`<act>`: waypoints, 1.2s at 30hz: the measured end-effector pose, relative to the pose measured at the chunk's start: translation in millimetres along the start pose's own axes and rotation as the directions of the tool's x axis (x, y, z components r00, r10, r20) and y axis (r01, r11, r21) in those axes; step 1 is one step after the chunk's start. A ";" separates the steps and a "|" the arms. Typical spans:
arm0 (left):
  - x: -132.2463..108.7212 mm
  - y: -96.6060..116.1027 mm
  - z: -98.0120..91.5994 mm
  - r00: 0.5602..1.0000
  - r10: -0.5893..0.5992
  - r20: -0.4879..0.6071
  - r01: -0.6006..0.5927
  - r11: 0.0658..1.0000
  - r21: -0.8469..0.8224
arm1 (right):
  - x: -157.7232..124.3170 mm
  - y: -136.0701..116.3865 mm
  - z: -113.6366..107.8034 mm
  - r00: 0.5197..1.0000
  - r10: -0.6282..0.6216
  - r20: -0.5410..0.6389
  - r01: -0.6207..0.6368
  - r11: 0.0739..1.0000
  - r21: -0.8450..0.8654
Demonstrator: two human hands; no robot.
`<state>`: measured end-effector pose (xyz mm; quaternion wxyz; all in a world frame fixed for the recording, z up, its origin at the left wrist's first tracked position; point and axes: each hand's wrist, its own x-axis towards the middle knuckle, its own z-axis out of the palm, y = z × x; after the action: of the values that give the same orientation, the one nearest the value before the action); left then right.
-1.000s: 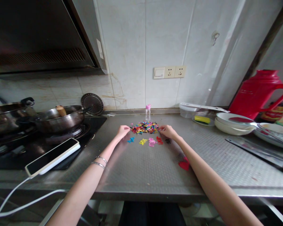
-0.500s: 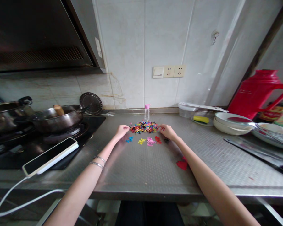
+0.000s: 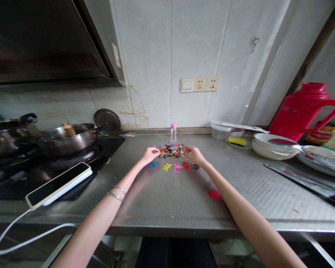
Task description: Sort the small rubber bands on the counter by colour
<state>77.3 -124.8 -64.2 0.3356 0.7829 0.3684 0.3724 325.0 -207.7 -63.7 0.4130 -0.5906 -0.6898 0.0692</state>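
A mixed heap of small coloured rubber bands (image 3: 171, 150) lies on the steel counter between my hands. At its left edge is my left hand (image 3: 151, 153), fingertips pressed together at the bands. My right hand (image 3: 192, 153) pinches at the opposite edge. What either hand holds, if anything, is too small to make out. In front of the heap, from left to right, sit small single-colour groups: blue bands (image 3: 152, 165), yellow bands (image 3: 167, 167), pink bands (image 3: 178, 167), red bands (image 3: 187, 165) and black bands (image 3: 196, 167). Behind the heap stands a clear bottle with a pink cap (image 3: 174, 133).
On the left, a phone (image 3: 59, 184) lies by the stove with a pan (image 3: 67, 143). To the right are a plastic tub (image 3: 222, 131), a sponge (image 3: 237, 141), bowls (image 3: 276, 150), a knife (image 3: 298, 182) and a red thermos (image 3: 301, 111). A red object (image 3: 214, 195) lies beside my right forearm.
Both hands have moved inward, my left to the right and my right to the left. The heap between them looks narrower.
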 end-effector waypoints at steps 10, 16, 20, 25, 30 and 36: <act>-12.5 38.9 16.6 0.950 0.099 0.297 -0.076 0.993 -0.086 | -10.0 -59.4 18.5 0.964 -0.238 0.118 0.219 0.964 0.153; -14.4 39.8 19.7 0.940 0.115 0.321 -0.113 0.993 -0.024 | -11.5 -58.8 19.5 0.966 -0.228 0.118 0.211 0.968 0.139; -13.7 36.7 18.8 0.941 0.119 0.316 -0.132 0.991 0.021 | -12.2 -57.8 20.8 0.967 -0.221 0.124 0.204 0.970 0.136; -12.5 35.1 18.9 0.943 0.112 0.315 -0.123 0.992 0.014 | -10.9 -57.7 21.3 0.964 -0.239 0.119 0.223 0.966 0.134; -8.9 31.4 7.2 0.955 0.050 0.293 -0.060 0.998 0.026 | -3.7 -27.3 6.2 0.992 -0.091 0.087 0.093 0.995 -0.019; -2.8 3.8 -26.4 0.976 -0.080 0.202 0.051 0.988 0.146 | -8.5 15.8 -15.3 0.983 0.172 0.063 -0.136 0.914 -0.383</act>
<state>55.4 -122.3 -49.0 0.3288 0.8264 0.3823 0.2507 346.6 -216.4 -67.1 0.2519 -0.7074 -0.6604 -0.0044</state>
